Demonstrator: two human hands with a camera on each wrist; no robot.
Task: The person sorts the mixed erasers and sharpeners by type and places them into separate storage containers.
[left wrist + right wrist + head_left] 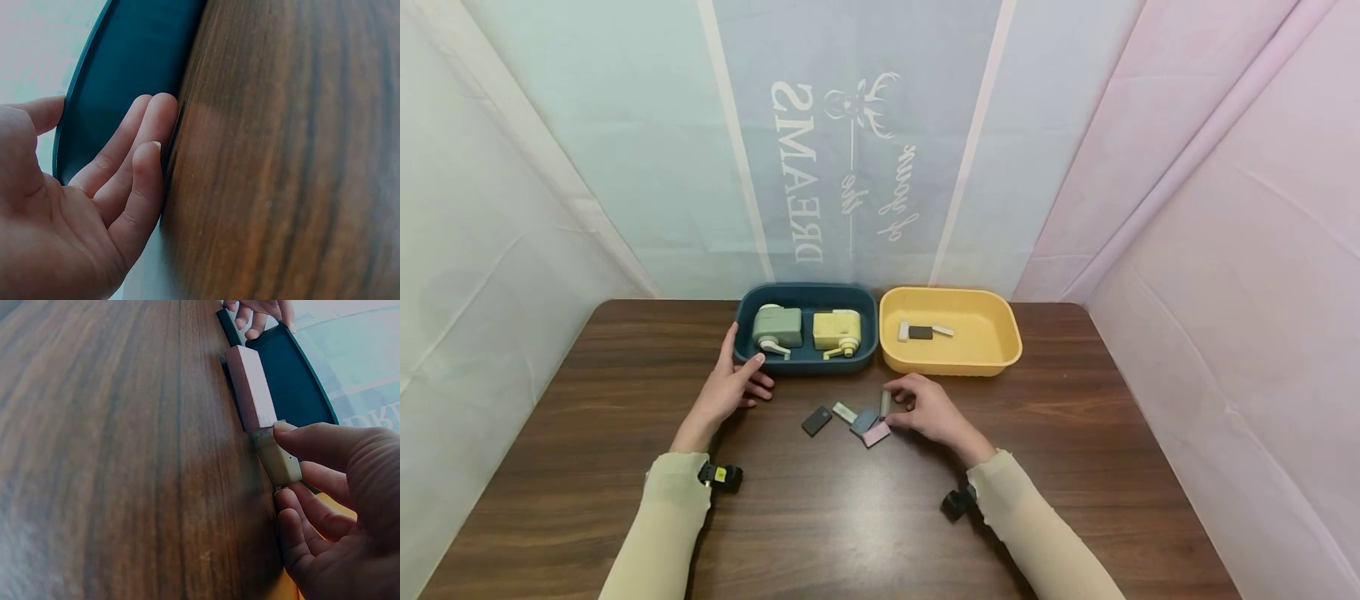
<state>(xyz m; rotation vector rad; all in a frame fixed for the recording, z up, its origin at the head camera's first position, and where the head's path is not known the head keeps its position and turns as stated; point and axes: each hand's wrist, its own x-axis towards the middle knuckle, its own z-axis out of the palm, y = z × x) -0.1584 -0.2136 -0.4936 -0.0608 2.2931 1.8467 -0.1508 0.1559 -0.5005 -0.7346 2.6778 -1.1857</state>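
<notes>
"Mind the pink block (pixel 876 434) just beside; I'd lift straight up."
"The right hand (pixel 928 408) pinches the grey-green block (pixel 885 404) by its 2 ends?"
"Yes. It's small, oblong, smooth-looking, at the surface (pixel 850 517); fingers partly hide it, so contact is hard to judge."
"Left hand (pixel 730 387)?"
"Fingers loosely extended, touching the blue bin (pixel 805 364)."

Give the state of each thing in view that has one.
Left hand: touching blue bin
Right hand: pinching grey-green block
Grey-green block: held
Blue bin: uncovered, occupied
Green device: inside blue bin
Yellow device: inside blue bin
Yellow bin: uncovered, holding three small blocks
Black block: lying on table
Pink block: lying loose
Blue block: lying loose
Pale block: lying loose
</notes>
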